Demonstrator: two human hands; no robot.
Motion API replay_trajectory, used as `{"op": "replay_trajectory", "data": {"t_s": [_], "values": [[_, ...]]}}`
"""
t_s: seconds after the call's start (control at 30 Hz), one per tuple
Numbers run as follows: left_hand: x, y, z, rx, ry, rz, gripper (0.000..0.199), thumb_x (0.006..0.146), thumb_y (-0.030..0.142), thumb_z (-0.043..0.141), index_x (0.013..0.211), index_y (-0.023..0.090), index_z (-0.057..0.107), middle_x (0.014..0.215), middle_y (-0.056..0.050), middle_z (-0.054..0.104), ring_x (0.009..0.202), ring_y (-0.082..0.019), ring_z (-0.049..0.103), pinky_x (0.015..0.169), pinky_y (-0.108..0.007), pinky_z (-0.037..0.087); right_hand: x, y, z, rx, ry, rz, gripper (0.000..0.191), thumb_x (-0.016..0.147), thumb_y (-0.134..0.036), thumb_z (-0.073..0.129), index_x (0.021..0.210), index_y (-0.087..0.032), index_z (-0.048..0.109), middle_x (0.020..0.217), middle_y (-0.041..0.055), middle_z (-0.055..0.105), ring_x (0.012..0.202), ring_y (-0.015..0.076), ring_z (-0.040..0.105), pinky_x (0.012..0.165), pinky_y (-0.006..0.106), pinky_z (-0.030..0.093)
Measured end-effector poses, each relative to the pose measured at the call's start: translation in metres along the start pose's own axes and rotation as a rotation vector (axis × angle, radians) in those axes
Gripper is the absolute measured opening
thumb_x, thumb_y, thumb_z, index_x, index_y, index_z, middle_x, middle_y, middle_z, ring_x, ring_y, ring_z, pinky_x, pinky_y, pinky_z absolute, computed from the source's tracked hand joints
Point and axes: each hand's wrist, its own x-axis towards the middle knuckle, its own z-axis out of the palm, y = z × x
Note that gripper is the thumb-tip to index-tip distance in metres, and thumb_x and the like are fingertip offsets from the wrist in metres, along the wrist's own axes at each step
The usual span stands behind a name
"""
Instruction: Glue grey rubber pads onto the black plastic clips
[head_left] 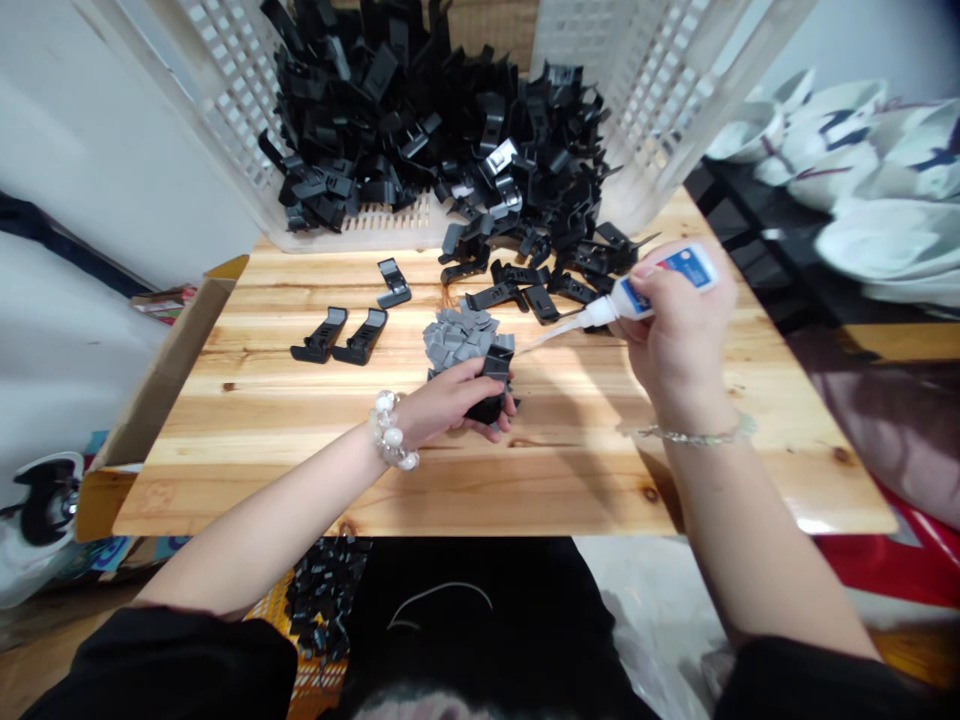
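My left hand [454,402] holds a black plastic clip [488,396] upright against a heap of small grey pads [459,338] on the wooden table [300,480]. My right hand [675,335] is shut on a white glue bottle with a blue label [660,285]. Its long thin nozzle [555,330] tilts down to the left, and its tip stays a little apart from the held clip. Several loose black clips [510,295] lie beyond the right hand, and other black clips [337,336] lie side by side left of the grey heap.
A white lattice plastic crate [225,100] lies on its side at the far edge, with a large pile of black clips [420,130] spilling from it. A cardboard box flap [165,390] stands along the left edge. White sacks [847,170] lie at the right, and small black parts [322,600] sit below the table.
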Motion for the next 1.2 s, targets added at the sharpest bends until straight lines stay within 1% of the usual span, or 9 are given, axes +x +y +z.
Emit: {"op": "replay_trajectory", "data": {"t_s": [0.3, 0.53, 0.7, 0.83, 1.03, 1.2], "values": [[-0.0003, 0.0005, 0.0002, -0.005, 0.006, -0.001, 0.016, 0.093, 0.021, 0.048, 0.108, 0.013, 0.049, 0.083, -0.005, 0.064, 0.068, -0.014, 0.064, 0.061, -0.028, 0.054, 0.0002, 0.0004, -0.0011, 0.006, -0.006, -0.006, 0.018, 0.069, -0.02, 0.071, 0.064, -0.025, 0.054, 0.053, -0.0052, 0.036, 0.04, 0.008, 0.028, 0.034, 0.026, 0.014], [0.0001, 0.0, 0.0, -0.002, 0.004, 0.004, 0.018, 0.092, 0.021, 0.05, 0.108, 0.013, 0.049, 0.084, -0.006, 0.064, 0.069, -0.014, 0.065, 0.061, -0.029, 0.054, -0.0013, -0.0005, -0.0024, 0.007, -0.025, -0.008, 0.018, 0.071, -0.023, 0.072, 0.065, -0.025, 0.055, 0.055, -0.004, 0.038, 0.042, 0.0084, 0.028, 0.037, 0.027, 0.014], [0.0002, -0.0003, -0.0004, 0.001, 0.004, 0.001, 0.018, 0.091, 0.022, 0.051, 0.108, 0.013, 0.05, 0.084, -0.006, 0.064, 0.069, -0.014, 0.065, 0.061, -0.029, 0.054, -0.0026, -0.0035, -0.0004, 0.018, -0.017, 0.015, 0.022, 0.07, -0.024, 0.074, 0.066, -0.025, 0.052, 0.054, -0.0042, 0.038, 0.044, 0.0081, 0.026, 0.038, 0.027, 0.014], [0.0, -0.0001, -0.0005, 0.008, 0.002, 0.0, 0.017, 0.092, 0.022, 0.05, 0.107, 0.013, 0.049, 0.085, -0.006, 0.064, 0.07, -0.014, 0.065, 0.061, -0.028, 0.055, -0.0012, -0.0041, -0.0002, 0.067, 0.002, 0.027, 0.019, 0.071, -0.02, 0.069, 0.065, -0.024, 0.051, 0.052, -0.0051, 0.036, 0.041, 0.0074, 0.024, 0.036, 0.027, 0.011], [-0.0015, -0.0006, 0.0011, -0.074, -0.024, 0.016, 0.018, 0.09, 0.024, 0.053, 0.106, 0.014, 0.05, 0.081, -0.004, 0.063, 0.067, -0.013, 0.063, 0.059, -0.027, 0.055, 0.0033, -0.0021, -0.0031, 0.075, 0.032, 0.126, 0.015, 0.071, -0.018, 0.064, 0.065, -0.023, 0.051, 0.049, -0.0052, 0.039, 0.041, 0.0076, 0.025, 0.037, 0.026, 0.012], [-0.0026, 0.0019, 0.0035, -0.091, -0.008, 0.024, 0.015, 0.09, 0.019, 0.051, 0.104, 0.014, 0.05, 0.079, -0.004, 0.062, 0.065, -0.014, 0.064, 0.055, -0.027, 0.054, 0.0036, -0.0014, -0.0026, 0.056, 0.009, 0.112, 0.014, 0.07, -0.016, 0.062, 0.063, -0.022, 0.051, 0.047, -0.007, 0.034, 0.039, 0.0067, 0.022, 0.035, 0.025, 0.011]]}}
